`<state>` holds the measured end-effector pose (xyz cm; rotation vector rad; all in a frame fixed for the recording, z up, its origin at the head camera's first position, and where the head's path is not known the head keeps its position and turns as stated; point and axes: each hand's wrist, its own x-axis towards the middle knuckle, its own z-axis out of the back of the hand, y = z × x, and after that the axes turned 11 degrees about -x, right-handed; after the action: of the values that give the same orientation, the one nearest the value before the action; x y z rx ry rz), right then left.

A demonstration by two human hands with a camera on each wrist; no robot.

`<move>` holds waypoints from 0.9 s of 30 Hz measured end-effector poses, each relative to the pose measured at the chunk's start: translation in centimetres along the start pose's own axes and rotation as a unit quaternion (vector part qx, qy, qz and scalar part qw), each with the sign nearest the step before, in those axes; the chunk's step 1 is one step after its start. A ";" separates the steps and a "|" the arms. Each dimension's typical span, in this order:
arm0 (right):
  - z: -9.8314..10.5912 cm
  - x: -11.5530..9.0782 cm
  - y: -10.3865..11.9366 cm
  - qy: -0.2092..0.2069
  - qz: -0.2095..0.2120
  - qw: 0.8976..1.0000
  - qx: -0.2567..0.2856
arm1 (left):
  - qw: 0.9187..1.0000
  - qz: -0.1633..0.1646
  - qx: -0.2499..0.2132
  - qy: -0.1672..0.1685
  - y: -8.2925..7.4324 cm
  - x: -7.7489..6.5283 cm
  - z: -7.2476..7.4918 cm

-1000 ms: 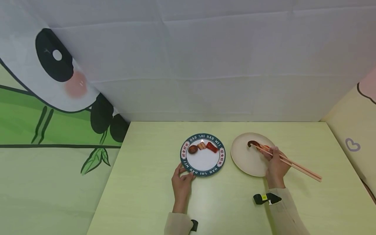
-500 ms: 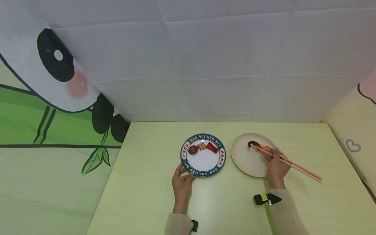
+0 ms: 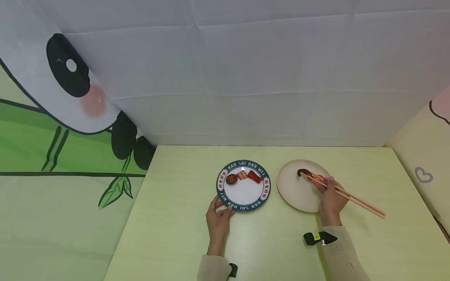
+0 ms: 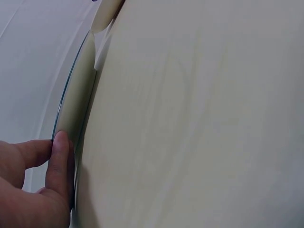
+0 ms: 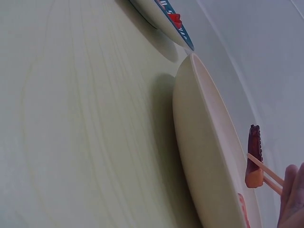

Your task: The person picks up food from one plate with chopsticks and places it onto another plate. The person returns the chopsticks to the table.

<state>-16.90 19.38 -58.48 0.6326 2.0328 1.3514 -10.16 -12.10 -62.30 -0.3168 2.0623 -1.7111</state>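
Note:
My left hand (image 3: 217,223) holds the near-left rim of a white plate with a green lettered border (image 3: 243,208), thumb and fingers at its edge. On that plate lie a round brown mushroom cap (image 3: 231,179), a tan striped piece (image 3: 242,175) and a red-brown block of food (image 3: 254,176). My right hand (image 3: 331,198) grips a pair of wooden chopsticks (image 3: 362,202) over a cream plate (image 3: 290,185). Between the chopstick tips is a dark curled tentacle piece with an orange end (image 5: 254,154), raised above the cream plate's rim. A red-orange piece (image 5: 243,209) lies in the cream plate.
Both plates stand side by side on a pale yellow-green table (image 3: 168,218), a narrow gap between them. A white cloth wall (image 3: 246,78) rises behind the table's far edge. Printed panels flank the left and right sides. A black wrist camera (image 3: 320,237) sits on the right sleeve.

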 end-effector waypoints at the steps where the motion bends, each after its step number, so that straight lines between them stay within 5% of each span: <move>1: 0.0 0.0 0.0 -0.001 0.000 1.000 -0.003 | 1.000 0.001 0.001 -0.001 0.0 0.0 0.0; 27: -0.2 -0.4 0.5 0.002 0.010 1.000 0.014 | 1.000 0.008 -0.006 0.005 0.0 0.1 0.2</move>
<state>-16.70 19.15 -57.90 0.6639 2.0565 1.3388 -10.17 -12.30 -62.31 -0.2959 2.0774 -1.6943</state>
